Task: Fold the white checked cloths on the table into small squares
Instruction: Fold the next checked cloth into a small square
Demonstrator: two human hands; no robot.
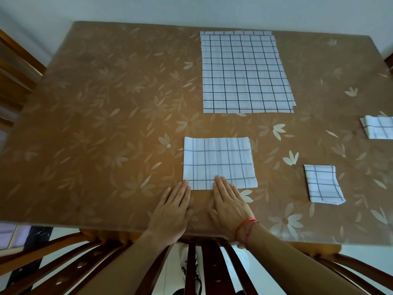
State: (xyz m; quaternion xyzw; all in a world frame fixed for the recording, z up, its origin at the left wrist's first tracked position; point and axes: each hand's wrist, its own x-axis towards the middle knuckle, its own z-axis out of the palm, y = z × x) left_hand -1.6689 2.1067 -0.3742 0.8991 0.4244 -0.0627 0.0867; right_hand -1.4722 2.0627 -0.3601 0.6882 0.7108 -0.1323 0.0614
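A partly folded white checked cloth (219, 162) lies flat near the table's front edge, a crease running down its middle. My left hand (173, 211) lies flat on the table with its fingertips at the cloth's near left corner. My right hand (230, 204), with a red string at the wrist, lies flat with fingertips on the cloth's near edge at the crease. Farther back lies a stack of large unfolded checked cloths (244, 73). A small folded square (322, 185) sits to the right, and another folded cloth (378, 129) is cut off by the right edge.
The table (95, 124) wears a brown flower-patterned cover. A wooden chair back (204, 271) stands at the near edge below my arms. Another wooden chair (14, 67) is at the left, and a white wall runs behind the table.
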